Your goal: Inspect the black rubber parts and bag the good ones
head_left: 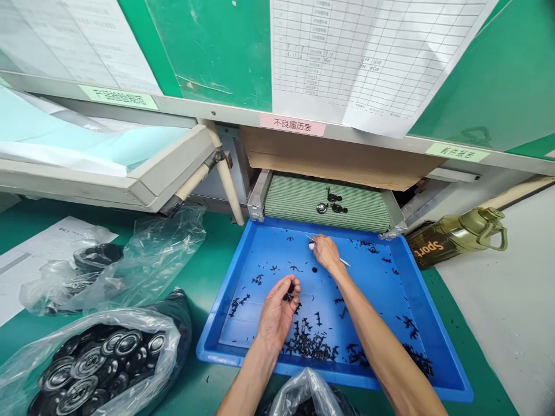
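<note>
Over the blue tray [437, 323], my left hand [277, 309] is cupped, its curled fingers closed on small black plastic parts [289, 290]. Farther into the tray, my right hand [326, 252] is closed around a slim white tool [344, 262], whose thin tip points to the far left; its exact kind is hard to make out. Just below the right hand, a small round black part [314, 270] lies on the tray floor. Black branched plastic scraps [310, 342] are scattered across the tray, heaped thickest along its near side.
Several black wheel-like parts [333, 199] rest on a green ribbed conveyor belt [286, 202] beyond the tray. At left stand an open bag of black discs [89, 361] and another clear bag [151, 254]. A bottle [455, 234] lies at right; another plastic bag [306, 393] is at front.
</note>
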### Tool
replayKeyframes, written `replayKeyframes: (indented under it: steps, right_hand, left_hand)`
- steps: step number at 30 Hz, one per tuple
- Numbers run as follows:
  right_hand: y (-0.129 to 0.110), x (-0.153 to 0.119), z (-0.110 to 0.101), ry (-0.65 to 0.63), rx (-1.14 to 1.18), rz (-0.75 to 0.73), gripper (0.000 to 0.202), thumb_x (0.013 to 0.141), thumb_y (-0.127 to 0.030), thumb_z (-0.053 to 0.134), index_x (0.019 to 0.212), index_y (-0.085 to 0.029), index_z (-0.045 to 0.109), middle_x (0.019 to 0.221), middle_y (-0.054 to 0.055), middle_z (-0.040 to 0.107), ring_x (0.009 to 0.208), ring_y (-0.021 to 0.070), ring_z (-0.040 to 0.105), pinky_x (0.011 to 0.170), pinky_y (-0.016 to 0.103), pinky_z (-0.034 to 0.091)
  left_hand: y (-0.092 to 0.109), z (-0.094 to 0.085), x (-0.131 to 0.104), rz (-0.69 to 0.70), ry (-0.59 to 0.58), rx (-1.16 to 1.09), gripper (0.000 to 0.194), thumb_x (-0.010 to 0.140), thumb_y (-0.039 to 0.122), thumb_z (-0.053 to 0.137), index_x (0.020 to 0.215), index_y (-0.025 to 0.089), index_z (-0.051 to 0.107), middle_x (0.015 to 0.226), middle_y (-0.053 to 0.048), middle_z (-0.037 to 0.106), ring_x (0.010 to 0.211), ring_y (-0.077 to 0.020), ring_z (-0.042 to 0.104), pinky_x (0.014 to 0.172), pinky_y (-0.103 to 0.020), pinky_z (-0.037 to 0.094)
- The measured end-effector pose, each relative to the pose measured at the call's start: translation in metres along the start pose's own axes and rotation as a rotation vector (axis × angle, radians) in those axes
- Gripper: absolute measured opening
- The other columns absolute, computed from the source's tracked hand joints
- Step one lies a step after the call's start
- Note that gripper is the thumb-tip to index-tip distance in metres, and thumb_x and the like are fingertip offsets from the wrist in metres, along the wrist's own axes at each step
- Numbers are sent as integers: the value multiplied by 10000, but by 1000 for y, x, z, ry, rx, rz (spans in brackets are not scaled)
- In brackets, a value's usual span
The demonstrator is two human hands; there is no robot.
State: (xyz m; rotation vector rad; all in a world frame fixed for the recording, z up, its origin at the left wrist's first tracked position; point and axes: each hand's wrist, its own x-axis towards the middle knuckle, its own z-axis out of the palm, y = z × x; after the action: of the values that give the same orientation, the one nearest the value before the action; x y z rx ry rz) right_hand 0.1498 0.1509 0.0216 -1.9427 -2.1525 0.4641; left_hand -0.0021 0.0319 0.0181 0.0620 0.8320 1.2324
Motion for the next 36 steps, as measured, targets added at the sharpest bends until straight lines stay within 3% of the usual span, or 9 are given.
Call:
replayKeyframes:
  steps: [3,6,11,14,18,25,31,36]
  right_hand:
    - [-14,-37,-11,-24,118,-188,324,819,-45,439,1022,-194,643,1004,38,635,913,137,588,795,209,406]
    - [-30,-80,-23,-33,291,-377,314,860,-93,418,1052,-218,634,973,21,609,864,124,570,770,211,416]
    - [-46,-122,-39,-88,224,-394,433,844,-64,361,1187,-240,558,1045,52,558,787,132,553,705,241,438]
    - [-41,-133,-42,-67,156,-359,509,837,-58,335,1300,-233,456,1084,77,556,816,149,570,716,261,458]
    - [-30,-147,-34,38,24,-259,505,858,-85,323,1330,-229,429,1124,92,609,860,183,608,716,280,466]
    - [-38,-155,-19,121,-238,-201,407,844,-87,376,1185,-228,548,943,69,660,811,180,606,623,242,412]
    - [-45,-152,-17,122,-292,-160,356,856,-102,399,1159,-226,539,903,58,637,782,172,591,587,242,361]
    - [-53,-152,-12,135,-294,-127,263,845,-84,409,982,-228,581,837,50,603,733,167,566,555,244,315]
  left_hand:
    - [-2,0,0,-11,-12,32,215,730,254,717,876,100,682,833,-81,647,672,-100,590,514,-162,453]
    - [-5,-2,-1,-18,-139,58,267,739,321,709,886,99,686,804,-63,624,645,-86,550,468,-153,404]
    - [-8,-4,-2,1,-242,109,248,690,285,754,821,81,700,710,-32,586,600,-64,485,433,-144,338]
    - [-6,-2,-4,14,-259,124,246,688,257,755,859,87,706,776,-55,615,633,-70,500,446,-146,335]
    - [-4,1,-7,28,-245,156,286,667,249,770,893,84,711,812,-87,645,659,-84,521,491,-164,363]
    - [-10,-2,-6,80,-212,202,342,657,311,771,921,106,701,687,-43,626,564,-76,493,511,-196,361]
    - [-10,0,-8,138,-204,284,317,671,331,751,908,127,697,698,-31,641,526,-70,471,533,-216,347]
    - [-9,0,-9,178,-176,304,303,627,288,781,883,146,705,714,-5,614,544,-75,479,579,-231,364]
